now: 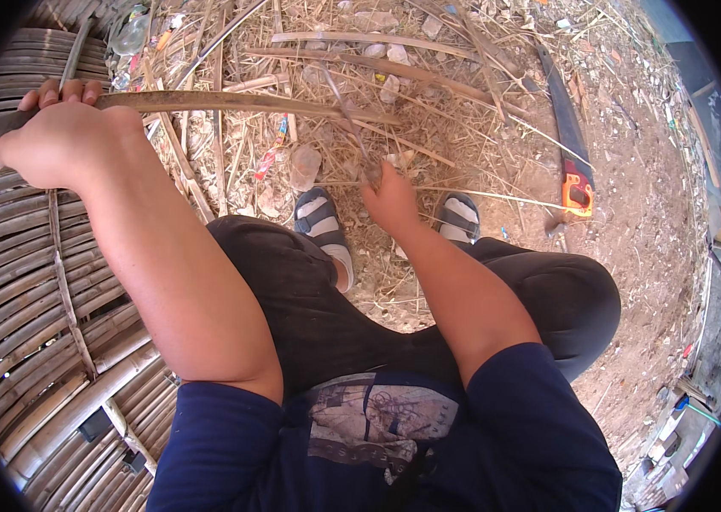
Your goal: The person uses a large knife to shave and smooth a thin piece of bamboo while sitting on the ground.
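My left hand [66, 136] is out at the far left, its fingers curled round the end of a long bamboo strip [215, 101]. From there the strip reaches rightward above the littered ground, past my feet. My right hand [391, 200] is closed on the handle of a knife [352, 119] between my knees. Its thin blade points up and away and crosses the strip near the strip's right part; whether they touch I cannot tell. Part of the handle is hidden in my fist.
A handsaw [563, 119] with an orange handle lies on the dirt at right. More bamboo strips [377, 39] and straw cover the ground ahead. A slatted bamboo wall [11, 256] rises at left. My sandalled feet [322, 222] stand close to the knife.
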The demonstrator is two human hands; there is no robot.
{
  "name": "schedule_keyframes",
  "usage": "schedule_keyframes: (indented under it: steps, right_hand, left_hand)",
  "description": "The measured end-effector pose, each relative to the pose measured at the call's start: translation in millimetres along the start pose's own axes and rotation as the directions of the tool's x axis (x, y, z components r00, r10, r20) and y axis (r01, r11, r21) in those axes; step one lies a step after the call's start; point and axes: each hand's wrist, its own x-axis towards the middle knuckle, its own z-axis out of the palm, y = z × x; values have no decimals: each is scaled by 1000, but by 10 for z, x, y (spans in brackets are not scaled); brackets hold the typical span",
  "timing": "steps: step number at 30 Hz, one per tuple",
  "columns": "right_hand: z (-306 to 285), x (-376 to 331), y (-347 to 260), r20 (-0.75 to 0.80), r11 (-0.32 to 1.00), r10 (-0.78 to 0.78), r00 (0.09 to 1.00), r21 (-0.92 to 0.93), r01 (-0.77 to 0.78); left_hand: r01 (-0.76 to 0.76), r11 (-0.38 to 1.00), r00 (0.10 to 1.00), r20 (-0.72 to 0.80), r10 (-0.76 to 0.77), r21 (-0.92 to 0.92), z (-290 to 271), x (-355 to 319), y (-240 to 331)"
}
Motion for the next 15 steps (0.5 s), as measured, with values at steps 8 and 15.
schedule_keyframes:
  steps: [8,15]
  right_hand:
    - [10,-2,62,-12,996,75,997,39,-74]
    - [158,27,535,-89,984,165,982,-49,-170]
  left_hand:
    - [20,998,994,-110,-14,58,-10,119,-49]
    - [58,995,985,-165,-45,75,-92,310,-199]
